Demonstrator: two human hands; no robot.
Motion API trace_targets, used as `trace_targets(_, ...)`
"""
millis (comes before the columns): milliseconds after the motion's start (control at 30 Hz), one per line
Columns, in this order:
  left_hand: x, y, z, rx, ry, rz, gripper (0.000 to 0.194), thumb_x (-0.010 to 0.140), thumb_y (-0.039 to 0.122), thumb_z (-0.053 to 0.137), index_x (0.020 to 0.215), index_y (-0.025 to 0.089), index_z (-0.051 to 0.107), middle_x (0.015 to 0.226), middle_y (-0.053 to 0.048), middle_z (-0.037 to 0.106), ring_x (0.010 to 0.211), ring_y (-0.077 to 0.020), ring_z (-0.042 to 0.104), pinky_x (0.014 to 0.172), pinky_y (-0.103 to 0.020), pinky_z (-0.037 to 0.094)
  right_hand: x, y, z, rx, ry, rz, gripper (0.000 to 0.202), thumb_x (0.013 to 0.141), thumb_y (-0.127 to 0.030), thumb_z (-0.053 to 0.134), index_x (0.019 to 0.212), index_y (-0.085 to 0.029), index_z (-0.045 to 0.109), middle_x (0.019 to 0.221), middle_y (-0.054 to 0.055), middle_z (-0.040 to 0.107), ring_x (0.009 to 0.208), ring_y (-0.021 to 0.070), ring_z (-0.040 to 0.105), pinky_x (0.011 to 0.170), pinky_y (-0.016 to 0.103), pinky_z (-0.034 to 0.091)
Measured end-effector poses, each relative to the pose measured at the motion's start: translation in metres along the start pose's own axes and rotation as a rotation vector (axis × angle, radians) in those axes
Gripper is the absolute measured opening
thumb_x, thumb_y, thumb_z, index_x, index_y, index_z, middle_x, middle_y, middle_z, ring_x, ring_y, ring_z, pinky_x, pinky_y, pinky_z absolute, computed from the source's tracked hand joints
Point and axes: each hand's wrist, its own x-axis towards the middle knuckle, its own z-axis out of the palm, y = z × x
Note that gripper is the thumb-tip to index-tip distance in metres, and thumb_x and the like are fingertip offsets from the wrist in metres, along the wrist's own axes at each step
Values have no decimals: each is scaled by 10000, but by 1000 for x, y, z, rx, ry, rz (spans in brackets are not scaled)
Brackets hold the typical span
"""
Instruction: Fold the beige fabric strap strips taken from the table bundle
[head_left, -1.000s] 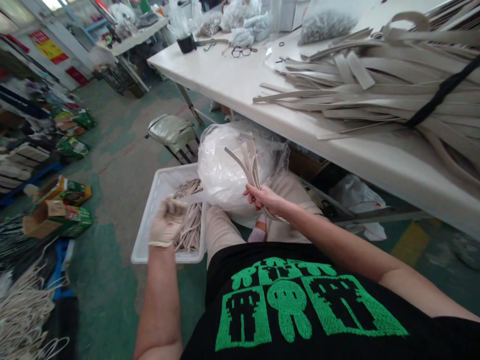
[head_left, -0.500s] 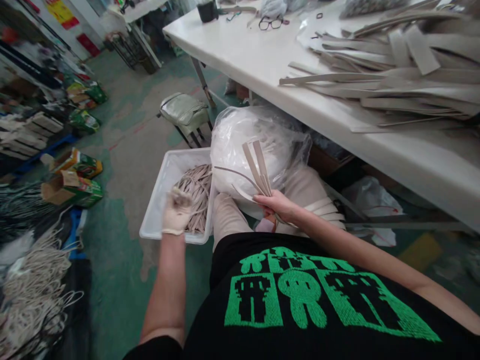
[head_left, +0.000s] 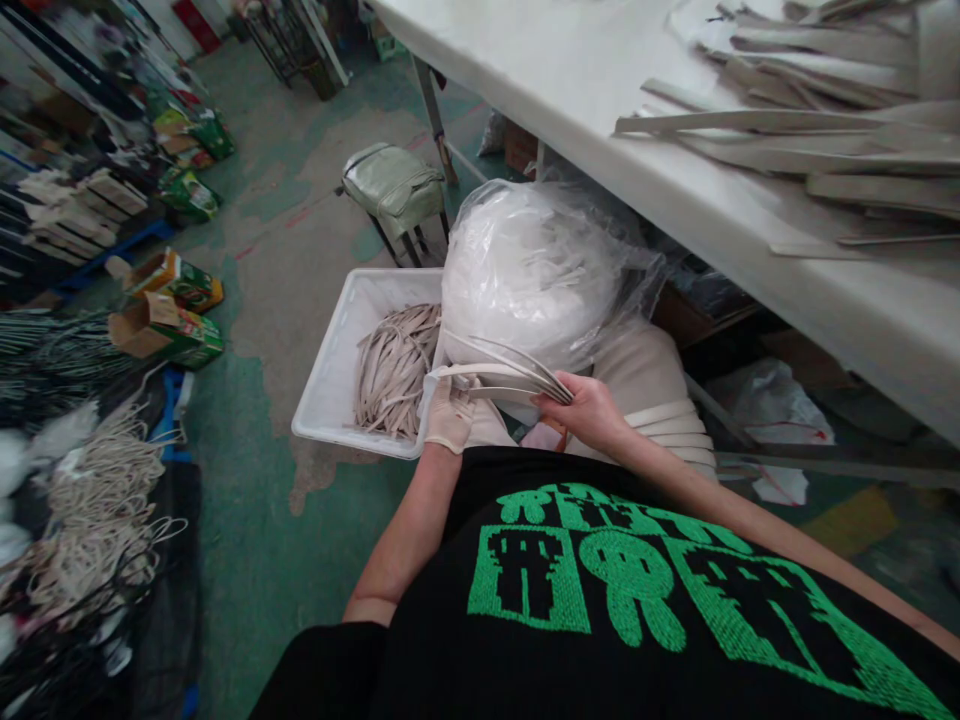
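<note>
Several slim beige strips (head_left: 499, 371) curve between left grip (head_left: 450, 412) and right grip (head_left: 591, 410).

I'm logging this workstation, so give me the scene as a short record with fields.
right hand: grips held strips at one end
right hand point: right hand
left hand: left hand at their other end; grip unclear
bin: white bin, beside the legs, holding loose strips
bag: clear plastic bag, bulging, beside the bin
table: white table, bearing piled strips
stool: green-topped stool, behind the bin
</note>
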Motion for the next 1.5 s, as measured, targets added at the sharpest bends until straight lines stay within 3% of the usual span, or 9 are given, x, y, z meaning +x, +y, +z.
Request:
trace_targets(267, -7, -13, 2, 74, -16, 50, 164, 858, 338, 734, 793, 193, 697, 756, -8, 744, 773, -136, 725, 847, -273, 519, 5, 1, 3, -137, 21, -6, 217, 761, -367, 628, 623, -212, 564, 547, -32, 517, 554, 138, 461, 531, 248, 323)
trace_targets(667, -9, -19, 1, 92, -76, 183, 207, 753, 330, 830, 824, 176, 712, 784, -15, 764, 746, -134, 722, 857, -280, 508, 7, 3, 4, -147, 43, 12, 240, 764, -390, 602, 616, -216, 528, 552, -31, 509, 554, 137, 457, 539, 254, 318)
trace_targets(867, -8, -18, 0, 102, -49, 230, 195, 755, 322, 830, 812, 182, 705, 794, -1, 759, 740, -115, 706, 835, -264, 498, 8, 2, 2, -101, 44, 2, 251, 758, -403, 598, 609, -220, 511, 548, -29, 497, 555, 137, 455, 532, 249, 318)
trace_targets(1067, -5, -17, -2, 120, 7, 202, 181, 794, 336, 800, 855, 198, 700, 814, -1, 755, 751, -108, 703, 786, -242, 492, 8, 2, 1, -49, 31, 4, 244, 763, -409, 603, 629, -214, 543, 562, -22, 521, 569, 141, 470, 520, 241, 323)
trace_targets(1300, -7, -33, -3, 141, -46, 174, 224, 774, 343, 815, 901, 195, 705, 888, -13, 763, 789, -110, 705, 822, -250, 514, 12, 1, 10, -42, 35, 11, 251, 772, -410, 612, 628, -216, 543, 568, -18, 538, 575, 147, 492, 525, 248, 332)
trace_targets(1500, -13, -45, -6, 179, -150, 66, 159, 776, 264, 804, 892, 200, 716, 846, 16, 760, 724, -110, 701, 728, -244, 509, 13, -8, 20, 136, -148, 66, 280, 848, -469, 565, 773, -207, 627, 563, -21, 580, 474, 127, 494, 454, 235, 377)
